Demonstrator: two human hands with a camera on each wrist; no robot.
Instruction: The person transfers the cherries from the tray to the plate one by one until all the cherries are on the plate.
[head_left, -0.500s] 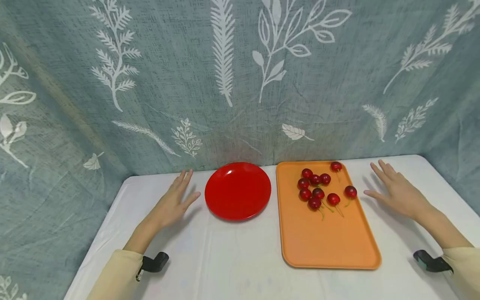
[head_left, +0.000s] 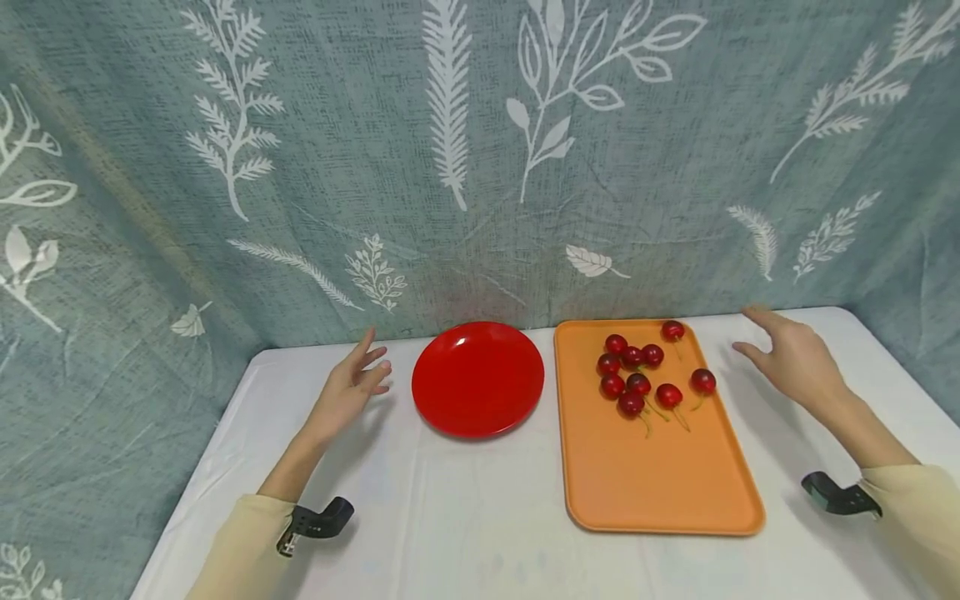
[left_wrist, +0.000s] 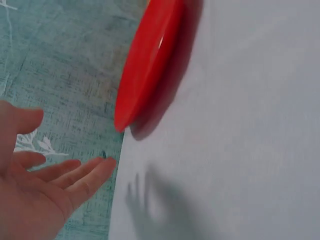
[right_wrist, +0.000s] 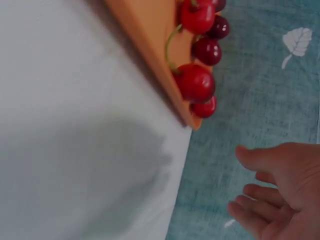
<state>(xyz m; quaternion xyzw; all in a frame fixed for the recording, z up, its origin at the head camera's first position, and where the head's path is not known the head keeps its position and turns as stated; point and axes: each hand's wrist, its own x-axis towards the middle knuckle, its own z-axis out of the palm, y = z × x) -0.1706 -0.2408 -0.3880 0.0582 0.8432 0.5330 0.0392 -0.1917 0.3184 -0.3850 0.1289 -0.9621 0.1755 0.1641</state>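
Both loose-fingered, the left hand (head_left: pixel 343 398) had a red plate (head_left: pixel 477 379), then a tray (head_left: pixel 660 487), at three o'clock; the right hand (head_left: pixel 801 360), cherries (head_left: pixel 638 383) at nine.

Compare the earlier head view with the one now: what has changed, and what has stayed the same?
The right hand has moved a little forward and turned, so fewer of its fingers show. The left hand has turned, its fingers now looking more fanned apart. Nothing was taken hold of or let go. The plate, tray and cherries stayed as they were.
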